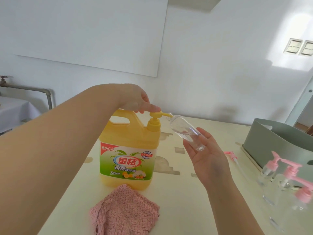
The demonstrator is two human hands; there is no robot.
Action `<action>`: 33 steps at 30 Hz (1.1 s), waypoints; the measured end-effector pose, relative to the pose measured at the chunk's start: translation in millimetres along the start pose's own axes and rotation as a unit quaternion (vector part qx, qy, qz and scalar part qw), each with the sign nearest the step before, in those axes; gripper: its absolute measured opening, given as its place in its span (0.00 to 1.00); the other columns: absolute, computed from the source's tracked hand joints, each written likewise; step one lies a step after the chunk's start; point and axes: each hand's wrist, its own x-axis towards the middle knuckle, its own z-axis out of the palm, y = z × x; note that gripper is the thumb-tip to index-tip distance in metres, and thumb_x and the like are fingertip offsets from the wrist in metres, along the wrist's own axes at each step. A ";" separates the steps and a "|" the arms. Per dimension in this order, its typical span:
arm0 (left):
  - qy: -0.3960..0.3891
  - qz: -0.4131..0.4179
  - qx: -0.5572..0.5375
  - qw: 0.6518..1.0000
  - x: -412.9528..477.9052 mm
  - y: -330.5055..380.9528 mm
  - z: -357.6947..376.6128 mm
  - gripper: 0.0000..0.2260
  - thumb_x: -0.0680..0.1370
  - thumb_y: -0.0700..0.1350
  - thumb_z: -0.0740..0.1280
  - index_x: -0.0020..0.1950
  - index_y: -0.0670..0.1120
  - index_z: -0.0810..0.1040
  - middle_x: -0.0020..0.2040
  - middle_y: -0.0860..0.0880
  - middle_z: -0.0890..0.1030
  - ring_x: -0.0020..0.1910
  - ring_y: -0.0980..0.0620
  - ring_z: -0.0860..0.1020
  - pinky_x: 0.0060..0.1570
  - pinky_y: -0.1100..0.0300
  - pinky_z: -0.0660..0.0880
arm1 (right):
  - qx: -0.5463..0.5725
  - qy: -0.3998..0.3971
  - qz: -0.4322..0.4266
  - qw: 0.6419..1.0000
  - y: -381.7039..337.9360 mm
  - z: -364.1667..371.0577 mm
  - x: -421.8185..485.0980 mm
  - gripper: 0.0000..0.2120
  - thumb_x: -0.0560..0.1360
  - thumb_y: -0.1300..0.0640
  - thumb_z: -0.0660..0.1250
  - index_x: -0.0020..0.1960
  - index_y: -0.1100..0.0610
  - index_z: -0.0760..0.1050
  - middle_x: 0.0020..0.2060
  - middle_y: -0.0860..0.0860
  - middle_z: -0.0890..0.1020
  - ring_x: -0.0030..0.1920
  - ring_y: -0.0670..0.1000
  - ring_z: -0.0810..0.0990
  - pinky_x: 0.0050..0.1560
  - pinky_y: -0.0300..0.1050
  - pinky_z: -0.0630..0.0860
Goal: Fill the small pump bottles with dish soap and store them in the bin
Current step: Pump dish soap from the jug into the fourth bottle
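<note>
Left hand (140,102) flat, pressing pump head (155,114) | right hand (208,158) pinching tilted clear bottle (183,131), mouth at spout (167,114) | risk: bottle drifts, spill reaches table (194,192).

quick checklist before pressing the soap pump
1. Spout tip at the clear bottle mouth: ok.
2. Right hand grip on the bottle's base: ok.
3. Left hand on the pump head: ok.
4. Yellow jug upright on the table: ok.
5. Fill level in the bottle: cannot tell.
6. Loose pink pump for recapping lies nearby: ok.
</note>
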 end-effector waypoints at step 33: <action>0.163 0.082 -0.223 0.958 -17.1 3.4 46.3 0.09 0.79 0.54 0.62 0.53 0.59 0.81 0.50 0.62 0.80 0.50 0.62 0.75 0.43 0.69 0.66 | -0.036 -0.017 -0.020 0.999 6.4 3.9 3.3 0.15 0.66 0.65 0.68 0.53 0.59 0.75 0.47 0.53 0.80 0.44 0.52 0.84 0.48 0.41 0.81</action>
